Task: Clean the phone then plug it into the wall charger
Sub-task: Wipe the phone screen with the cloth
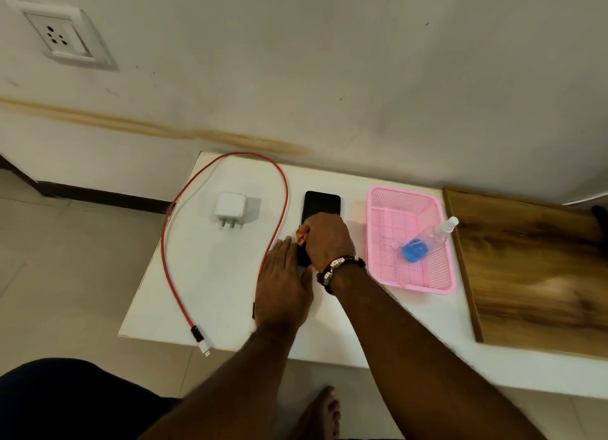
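Observation:
A black phone lies flat on the white table, its near half hidden under my hands. My right hand is closed on a small orange cloth and presses it on the phone's screen. My left hand lies flat with fingers together against the phone's near left edge. A white charger adapter lies to the left of the phone. A red cable loops around the adapter, and its white plug end rests at the table's front edge. The wall socket is at the upper left.
A pink plastic basket stands right of the phone and holds a clear spray bottle with blue liquid. A wooden board lies at the far right. My foot is on the tiled floor below the table edge.

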